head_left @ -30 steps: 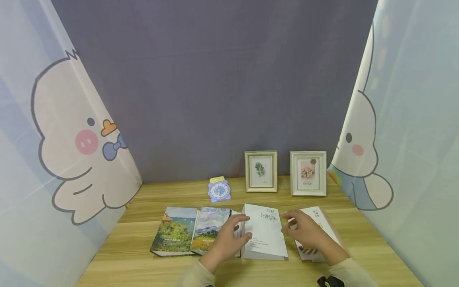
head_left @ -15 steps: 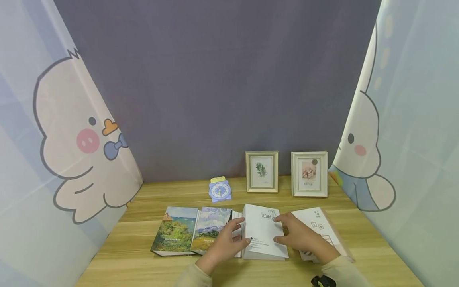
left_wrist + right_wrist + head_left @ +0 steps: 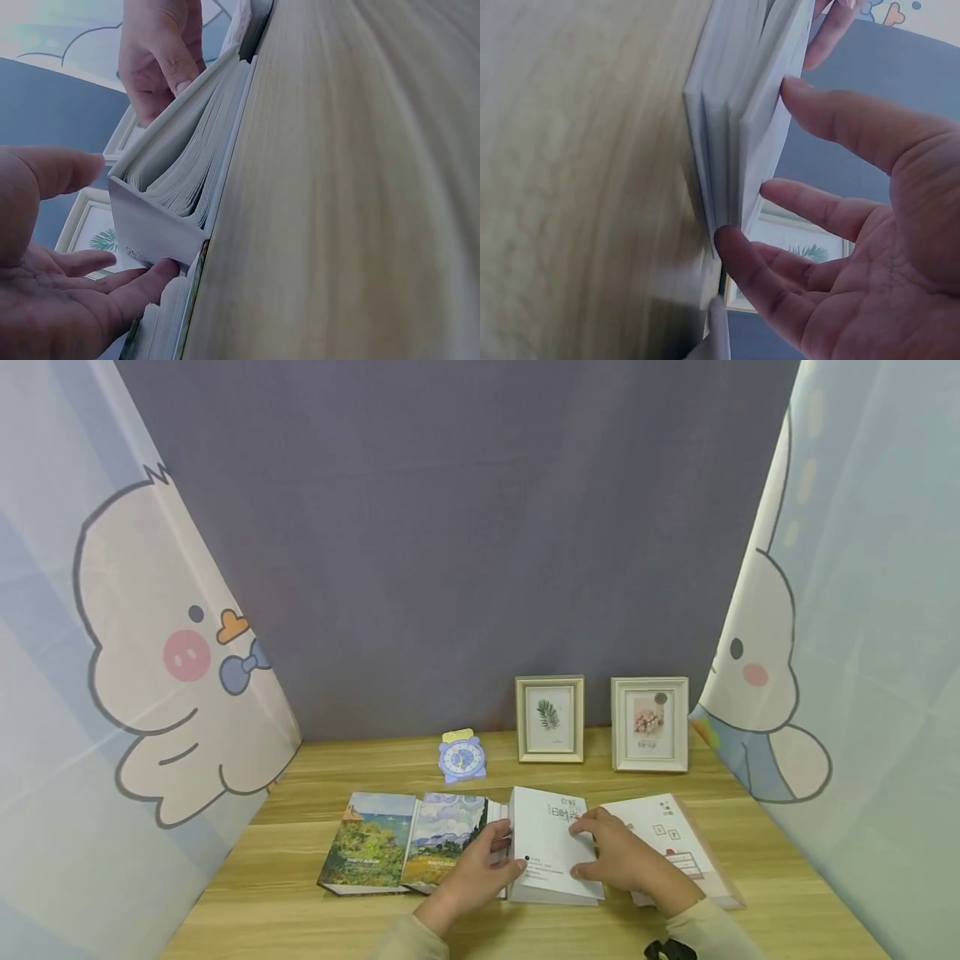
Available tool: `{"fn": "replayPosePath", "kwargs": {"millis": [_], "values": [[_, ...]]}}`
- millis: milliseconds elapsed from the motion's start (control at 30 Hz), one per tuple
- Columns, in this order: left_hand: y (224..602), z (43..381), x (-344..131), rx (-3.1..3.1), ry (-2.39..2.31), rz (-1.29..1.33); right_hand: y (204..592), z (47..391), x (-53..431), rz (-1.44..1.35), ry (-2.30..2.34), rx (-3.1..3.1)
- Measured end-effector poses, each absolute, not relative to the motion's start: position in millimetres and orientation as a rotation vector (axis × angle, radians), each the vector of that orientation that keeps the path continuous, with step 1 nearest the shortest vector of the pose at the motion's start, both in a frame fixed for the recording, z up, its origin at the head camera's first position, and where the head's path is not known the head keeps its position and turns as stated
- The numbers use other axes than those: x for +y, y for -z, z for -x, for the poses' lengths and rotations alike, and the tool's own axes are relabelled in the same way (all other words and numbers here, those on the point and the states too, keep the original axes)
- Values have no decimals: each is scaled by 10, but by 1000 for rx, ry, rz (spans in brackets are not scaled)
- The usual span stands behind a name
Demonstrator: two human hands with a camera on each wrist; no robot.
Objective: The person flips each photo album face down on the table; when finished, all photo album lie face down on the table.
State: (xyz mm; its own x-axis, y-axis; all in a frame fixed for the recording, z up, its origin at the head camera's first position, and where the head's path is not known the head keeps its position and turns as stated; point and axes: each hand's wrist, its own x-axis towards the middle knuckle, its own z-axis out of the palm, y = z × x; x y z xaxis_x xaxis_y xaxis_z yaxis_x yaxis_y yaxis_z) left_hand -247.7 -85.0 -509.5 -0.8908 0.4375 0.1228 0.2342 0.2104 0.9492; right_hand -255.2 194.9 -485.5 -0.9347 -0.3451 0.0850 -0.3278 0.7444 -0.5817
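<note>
- Right hand (image 3: 626, 862) has slid left onto white album (image 3: 553, 843), lower centre of frame; fingers spread flat, grasping nothing
- Left hand (image 3: 480, 870) stays at its spine edge, fingertips touching, not clenched
- Reads as steadying the album

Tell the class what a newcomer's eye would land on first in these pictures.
Two hands, the left hand and right hand, meet on a white book at the near edge of the wooden table. Two painted albums lie to its left, and two picture frames stand against the purple backdrop.
</note>
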Motion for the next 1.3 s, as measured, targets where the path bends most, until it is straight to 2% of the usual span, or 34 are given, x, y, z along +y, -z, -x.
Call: {"fn": "replayPosePath", "kwargs": {"millis": [767, 1300], "values": [[5105, 2470, -808, 2363, -1681, -617, 4967, 2583, 2036, 542, 1012, 2886], [5123, 2450, -813, 2135, -1899, -567, 4986, 2599, 2052, 574, 1045, 2860]]}}
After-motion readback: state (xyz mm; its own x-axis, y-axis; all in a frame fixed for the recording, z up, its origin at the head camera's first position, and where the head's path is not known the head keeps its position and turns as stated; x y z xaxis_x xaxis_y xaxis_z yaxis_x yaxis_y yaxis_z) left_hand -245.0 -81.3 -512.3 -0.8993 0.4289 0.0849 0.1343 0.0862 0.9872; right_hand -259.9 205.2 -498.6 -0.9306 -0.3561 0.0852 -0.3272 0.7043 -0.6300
